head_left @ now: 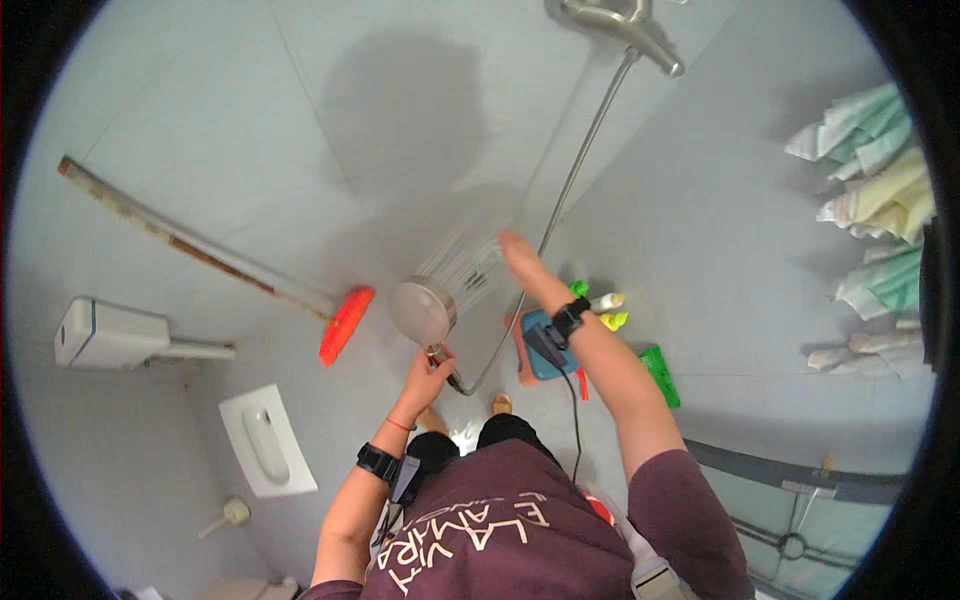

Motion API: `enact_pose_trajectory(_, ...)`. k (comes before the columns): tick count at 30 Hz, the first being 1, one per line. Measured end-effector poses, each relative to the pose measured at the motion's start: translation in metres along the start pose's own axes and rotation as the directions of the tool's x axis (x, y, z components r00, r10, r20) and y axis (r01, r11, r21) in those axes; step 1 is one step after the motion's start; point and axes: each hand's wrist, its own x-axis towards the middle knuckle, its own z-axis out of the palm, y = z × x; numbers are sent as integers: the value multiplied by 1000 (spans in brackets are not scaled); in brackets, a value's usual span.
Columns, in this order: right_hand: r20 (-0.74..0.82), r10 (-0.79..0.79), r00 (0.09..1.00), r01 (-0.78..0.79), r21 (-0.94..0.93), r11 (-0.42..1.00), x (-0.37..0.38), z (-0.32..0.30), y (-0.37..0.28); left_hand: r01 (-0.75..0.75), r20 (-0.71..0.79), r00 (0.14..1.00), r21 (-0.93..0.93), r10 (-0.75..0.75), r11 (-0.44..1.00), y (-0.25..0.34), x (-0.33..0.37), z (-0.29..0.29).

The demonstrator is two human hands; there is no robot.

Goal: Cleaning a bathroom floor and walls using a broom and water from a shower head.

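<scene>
My left hand (pixel 430 375) is closed around the handle of a round shower head (pixel 422 311). Thin jets of water (pixel 465 262) stream from it up and to the right in the view, toward the wall. Beside the jets, my right hand (pixel 520 258) is stretched forward, apart from the shower head. Its fingers blend together, so their pose is unclear. A metal shower hose (pixel 580 150) runs from the wall-mounted mixer tap (pixel 630 25), passes by my right hand and bends up into the handle.
An orange broom (pixel 346 326) leans at the left. Beyond it are a squat toilet (pixel 265 440) and a white cistern (pixel 110 333). Near my right forearm stand a blue stool (pixel 548 350), several bottles (pixel 608 302) and a green basket (pixel 660 376). Cloths (pixel 870 200) hang on the right wall.
</scene>
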Motion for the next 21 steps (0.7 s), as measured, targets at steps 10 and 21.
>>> enact_pose_trajectory(10, 134, -918, 374, 499, -863, 77, -132, -165, -251, -50, -55, 997, 26, 51, 998, 14, 3, 2)
enact_pose_trajectory(21, 300, -793, 530, 267, -947, -180, -95, -163, -393, 10, -132, 991, -72, -20, 997, 24, 18, 6)
